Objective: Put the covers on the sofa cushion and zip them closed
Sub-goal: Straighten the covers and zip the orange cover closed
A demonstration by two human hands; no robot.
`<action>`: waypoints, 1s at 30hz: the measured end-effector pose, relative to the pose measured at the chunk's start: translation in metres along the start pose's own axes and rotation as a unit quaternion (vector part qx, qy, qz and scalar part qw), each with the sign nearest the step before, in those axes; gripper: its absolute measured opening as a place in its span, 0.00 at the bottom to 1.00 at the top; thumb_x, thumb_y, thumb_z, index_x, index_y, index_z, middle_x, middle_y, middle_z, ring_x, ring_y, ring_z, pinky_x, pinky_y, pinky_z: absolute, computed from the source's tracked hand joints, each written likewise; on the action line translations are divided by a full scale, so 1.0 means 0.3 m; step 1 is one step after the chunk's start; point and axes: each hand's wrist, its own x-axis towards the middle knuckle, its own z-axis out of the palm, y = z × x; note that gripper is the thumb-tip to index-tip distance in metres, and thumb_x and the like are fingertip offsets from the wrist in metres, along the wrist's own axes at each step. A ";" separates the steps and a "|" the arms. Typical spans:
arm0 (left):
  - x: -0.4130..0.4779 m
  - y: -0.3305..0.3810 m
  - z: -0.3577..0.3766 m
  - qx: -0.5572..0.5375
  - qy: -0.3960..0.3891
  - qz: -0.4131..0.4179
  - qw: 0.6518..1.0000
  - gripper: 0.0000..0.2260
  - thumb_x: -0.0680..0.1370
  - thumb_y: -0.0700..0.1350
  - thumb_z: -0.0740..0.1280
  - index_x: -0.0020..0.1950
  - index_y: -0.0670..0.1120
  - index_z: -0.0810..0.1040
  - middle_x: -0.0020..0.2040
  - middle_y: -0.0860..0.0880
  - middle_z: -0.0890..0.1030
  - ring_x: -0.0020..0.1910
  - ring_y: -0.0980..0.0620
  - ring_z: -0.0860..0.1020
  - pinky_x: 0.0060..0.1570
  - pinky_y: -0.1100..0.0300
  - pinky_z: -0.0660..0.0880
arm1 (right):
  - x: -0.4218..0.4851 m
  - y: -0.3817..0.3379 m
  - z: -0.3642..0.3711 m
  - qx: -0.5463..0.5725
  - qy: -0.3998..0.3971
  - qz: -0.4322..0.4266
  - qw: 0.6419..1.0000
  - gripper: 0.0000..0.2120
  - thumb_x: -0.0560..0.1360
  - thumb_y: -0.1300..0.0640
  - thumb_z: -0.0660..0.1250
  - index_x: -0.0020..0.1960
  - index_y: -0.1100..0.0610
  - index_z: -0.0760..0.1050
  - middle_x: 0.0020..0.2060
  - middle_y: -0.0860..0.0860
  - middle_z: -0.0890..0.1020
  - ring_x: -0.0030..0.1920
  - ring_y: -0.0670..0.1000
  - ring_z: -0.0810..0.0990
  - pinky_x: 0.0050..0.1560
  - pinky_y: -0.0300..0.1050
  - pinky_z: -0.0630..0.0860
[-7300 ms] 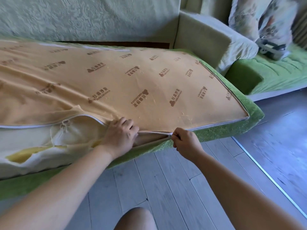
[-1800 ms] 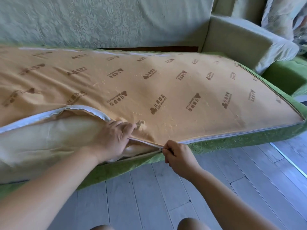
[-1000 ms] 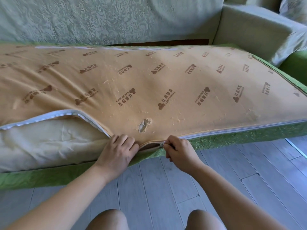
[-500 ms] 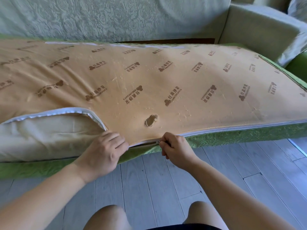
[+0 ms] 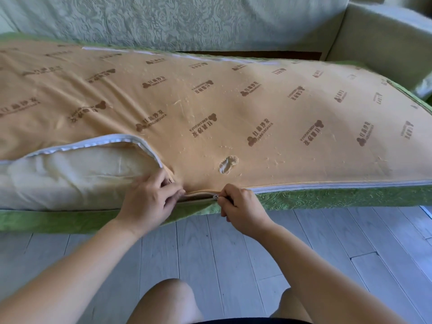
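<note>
- Pinching one zipper pull (image 5: 215,196) is our right hand (image 5: 240,210); our left hand (image 5: 149,202) grips cover (image 5: 233,108) edges just left of it.
- One cushion (image 5: 70,181) lies bare farther left.

Along the far side runs a pale green sofa backrest (image 5: 187,19) of fabric embossed with swirling rose shapes. At the far right stands a boxy, plain pale green upholstered armrest (image 5: 378,36). A dark brown strip of sofa frame (image 5: 245,54) shows below the backrest. The near ground is a grey-white wood-plank floor (image 5: 210,253), evenly lit by soft daylight.
</note>
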 end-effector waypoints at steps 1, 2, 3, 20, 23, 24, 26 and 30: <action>0.022 0.002 -0.016 0.001 0.008 -0.070 0.998 0.14 0.75 0.52 0.63 0.37 0.44 0.80 0.35 0.47 0.74 0.29 0.44 0.75 0.27 0.59 0.69 | 0.005 -0.001 0.001 0.001 0.002 0.002 1.000 0.06 0.76 0.64 0.60 0.41 0.62 0.72 0.29 0.50 0.77 0.31 0.51 0.75 0.35 0.46 0.72; 0.051 0.003 -0.030 0.002 -0.001 -0.164 0.986 0.14 0.74 0.55 0.64 0.38 0.45 0.78 0.36 0.47 0.75 0.30 0.44 0.75 0.28 0.59 0.68 | 0.008 0.000 0.001 0.000 0.005 0.002 1.000 0.06 0.76 0.64 0.60 0.41 0.62 0.72 0.30 0.51 0.78 0.32 0.53 0.75 0.36 0.47 0.73; 0.084 -0.007 -0.046 -0.001 -0.031 -0.272 0.962 0.17 0.74 0.58 0.65 0.39 0.45 0.76 0.37 0.47 0.75 0.33 0.43 0.76 0.30 0.58 0.68 | 0.015 -0.003 0.004 -0.004 0.004 0.001 1.000 0.06 0.76 0.63 0.60 0.41 0.61 0.71 0.30 0.51 0.78 0.32 0.54 0.76 0.36 0.48 0.74; 0.098 -0.032 -0.151 -0.503 0.040 -0.602 0.618 0.14 0.80 0.41 0.61 0.34 0.43 0.68 0.15 0.52 0.67 0.13 0.59 0.62 0.15 0.71 0.55 | 0.039 -0.022 0.024 -0.101 0.064 -0.012 0.993 0.07 0.75 0.61 0.60 0.39 0.62 0.72 0.29 0.55 0.73 0.31 0.55 0.69 0.30 0.44 0.63; -0.055 0.019 -0.126 -0.471 0.079 -0.606 0.636 0.15 0.79 0.39 0.63 0.32 0.41 0.68 0.16 0.53 0.67 0.14 0.59 0.61 0.17 0.71 0.55 | 0.051 -0.025 0.017 -0.123 0.054 -0.001 0.991 0.06 0.74 0.61 0.60 0.38 0.59 0.71 0.30 0.54 0.73 0.32 0.56 0.71 0.30 0.45 0.62; -0.078 0.025 -0.097 -0.459 0.069 -0.615 0.637 0.16 0.79 0.39 0.63 0.31 0.42 0.68 0.16 0.53 0.67 0.14 0.59 0.61 0.17 0.72 0.55 | 0.054 -0.020 0.016 -0.133 0.049 -0.002 0.990 0.06 0.74 0.61 0.60 0.38 0.58 0.70 0.30 0.54 0.73 0.33 0.56 0.71 0.29 0.45 0.62; -0.084 0.010 -0.033 -0.439 0.034 -0.634 0.636 0.17 0.79 0.41 0.63 0.30 0.42 0.67 0.15 0.52 0.68 0.13 0.59 0.61 0.16 0.72 0.54 | 0.052 -0.019 0.017 -0.182 0.050 -0.008 0.982 0.06 0.74 0.59 0.60 0.39 0.58 0.70 0.31 0.54 0.74 0.33 0.56 0.72 0.27 0.43 0.60; -0.041 -0.031 0.010 -0.414 -0.008 -0.658 0.629 0.16 0.79 0.43 0.63 0.31 0.42 0.69 0.15 0.51 0.69 0.11 0.59 0.61 0.15 0.72 0.53 | 0.071 -0.052 0.067 -0.286 0.162 -0.134 0.935 0.13 0.66 0.53 0.71 0.44 0.59 0.73 0.34 0.54 0.78 0.34 0.57 0.77 0.26 0.42 0.69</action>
